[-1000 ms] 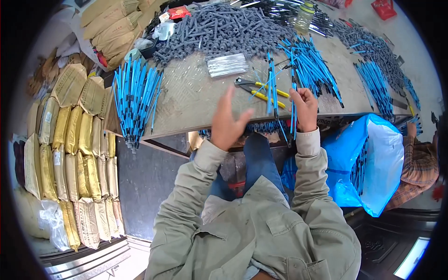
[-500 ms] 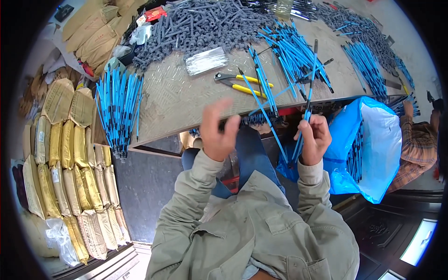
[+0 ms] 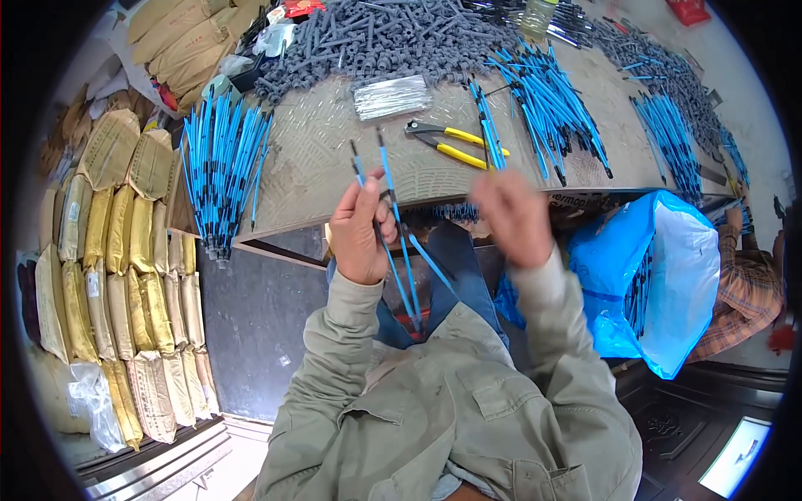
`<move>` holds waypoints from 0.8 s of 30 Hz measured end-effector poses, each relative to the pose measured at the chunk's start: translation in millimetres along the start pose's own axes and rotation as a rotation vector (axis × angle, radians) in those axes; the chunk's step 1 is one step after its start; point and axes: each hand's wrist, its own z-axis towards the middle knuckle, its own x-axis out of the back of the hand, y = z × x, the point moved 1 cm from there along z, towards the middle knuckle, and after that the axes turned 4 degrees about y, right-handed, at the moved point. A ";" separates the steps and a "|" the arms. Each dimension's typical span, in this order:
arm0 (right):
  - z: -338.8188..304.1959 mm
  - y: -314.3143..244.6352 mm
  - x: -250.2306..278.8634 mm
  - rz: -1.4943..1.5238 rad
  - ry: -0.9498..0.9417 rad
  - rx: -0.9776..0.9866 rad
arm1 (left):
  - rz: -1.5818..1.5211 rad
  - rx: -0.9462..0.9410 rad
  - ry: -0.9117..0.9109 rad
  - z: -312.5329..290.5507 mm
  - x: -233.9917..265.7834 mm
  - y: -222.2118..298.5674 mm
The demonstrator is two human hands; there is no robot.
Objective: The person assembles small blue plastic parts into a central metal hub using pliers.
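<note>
A few thin blue rods with black ends (image 3: 404, 242) are in my left hand (image 3: 359, 230), its fingers closed around them in front of the table edge. Their upper tips point toward the table and their lower ends hang over my lap. My right hand (image 3: 514, 215) is smeared by motion at the table's edge, and whether it holds anything cannot be made out. Nearest to it on the tabletop lie yellow-handled cutting pliers (image 3: 455, 144) and a small bunch of blue rods (image 3: 489, 125).
Blue rods form a large pile (image 3: 555, 113) and a left-corner stack (image 3: 221, 171). Grey plastic fittings (image 3: 393, 37) are heaped behind a bundle of thin silvery pins (image 3: 393, 97). A blue plastic bag (image 3: 610, 259) holds more rods at right, near another person's plaid sleeve (image 3: 735, 288). Wrapped packages (image 3: 125, 309) stand left.
The rods that were in my right hand are now in my left, which was open before. My right hand has moved left and away from them. The whole view has shifted slightly.
</note>
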 end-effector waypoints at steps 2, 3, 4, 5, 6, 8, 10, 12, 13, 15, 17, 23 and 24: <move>44.3 45.9 9.9 -0.231 0.019 -0.143 | -0.015 0.060 0.011 -3.4 3.7 1.8; 62.6 63.3 12.2 -0.388 -0.060 -0.182 | -0.020 0.057 0.006 -5.4 3.2 0.3; 71.7 77.2 6.5 -0.385 -0.063 -0.174 | 0.003 0.046 0.014 -7.2 5.3 -2.0; 77.6 91.1 2.3 -0.520 -0.135 -0.174 | 0.022 0.037 0.014 -8.8 4.4 -5.5; 80.7 104.3 -1.1 -0.655 -0.207 -0.175 | 0.042 0.029 0.015 -9.9 3.4 -7.4; 82.4 114.7 -2.5 -0.779 -0.290 -0.166 | 0.027 0.004 0.038 -15.1 4.3 -3.2; 81.3 124.3 8.3 -0.687 -0.333 -0.268 | 0.002 -0.025 0.068 -19.8 4.5 -0.4; 76.9 122.5 11.0 -0.640 -0.359 -0.322 | 0.030 0.051 0.012 -21.3 15.5 -2.2; 69.3 115.5 14.3 -0.557 -0.274 -0.301 | 0.058 0.128 -0.049 -21.1 22.8 -3.8; 50.1 96.7 25.9 -0.396 -0.100 -0.258 | 0.085 0.209 -0.112 -18.8 28.5 -9.8; 25.3 66.7 28.7 -0.152 -0.062 -0.289 | 0.144 0.123 -0.053 -14.6 26.6 -18.8; -25.1 0.3 11.6 0.348 -0.071 -0.340 | 0.191 -0.111 0.170 1.3 10.2 -8.0; -29.6 -5.0 6.6 0.364 -0.121 -0.322 | 0.183 -0.113 0.138 0.2 3.0 -7.4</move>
